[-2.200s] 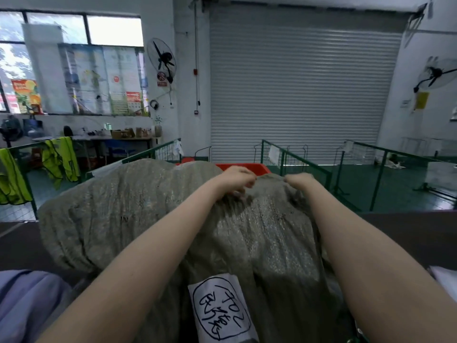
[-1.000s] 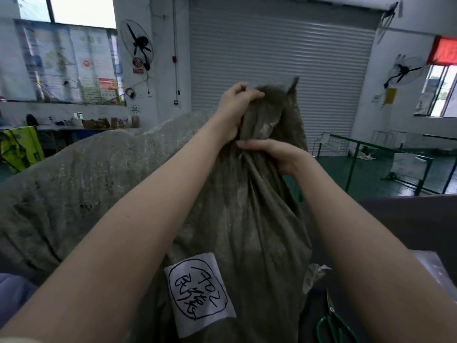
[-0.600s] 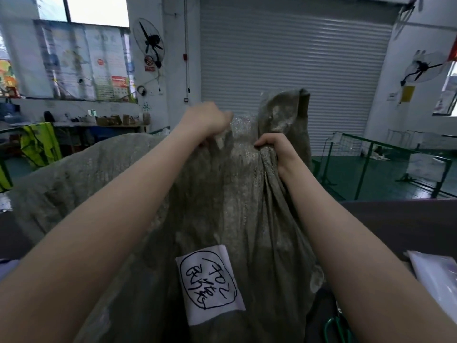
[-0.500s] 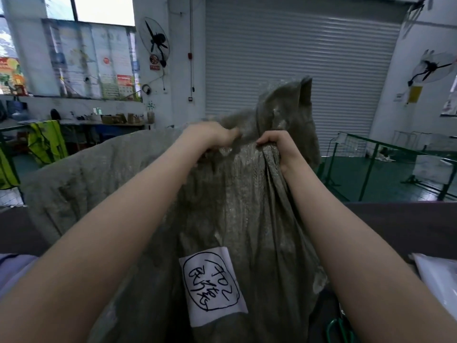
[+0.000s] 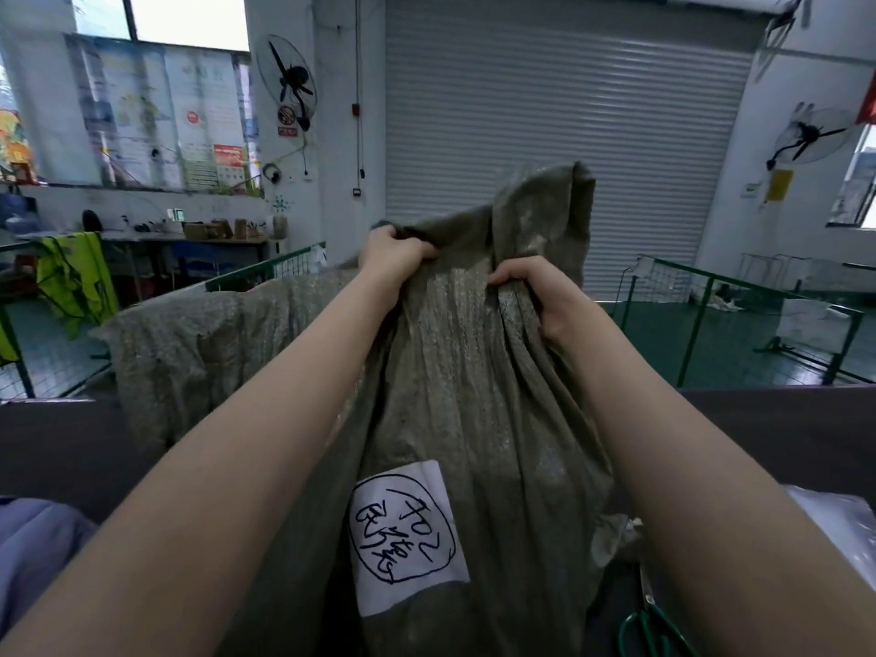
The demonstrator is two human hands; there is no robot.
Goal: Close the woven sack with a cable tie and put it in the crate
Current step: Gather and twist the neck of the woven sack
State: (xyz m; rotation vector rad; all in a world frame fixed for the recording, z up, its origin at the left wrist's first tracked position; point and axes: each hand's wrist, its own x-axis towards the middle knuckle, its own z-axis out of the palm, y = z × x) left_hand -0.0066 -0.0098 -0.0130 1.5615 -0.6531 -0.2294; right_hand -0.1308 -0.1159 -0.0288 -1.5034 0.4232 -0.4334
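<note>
A grey-green woven sack (image 5: 479,400) stands upright in front of me on a dark table (image 5: 782,433), a white label with handwriting (image 5: 403,533) stuck on its front. My left hand (image 5: 391,258) grips the sack's top edge at the left of its mouth. My right hand (image 5: 535,296) clutches bunched fabric at the right of the mouth, and a flap of the sack rises above it. No cable tie and no crate show in this view.
Green-handled scissors (image 5: 652,628) lie on the table at bottom right, beside a clear plastic bag (image 5: 834,519). A second woven sack (image 5: 199,343) lies to the left. Green wire fences (image 5: 739,315) stand behind the table, before a closed roller shutter.
The sack's mouth was lifted from low on the table to upright. My left hand slid from the raised flap to the left edge, while my right hand kept holding the bunched fabric.
</note>
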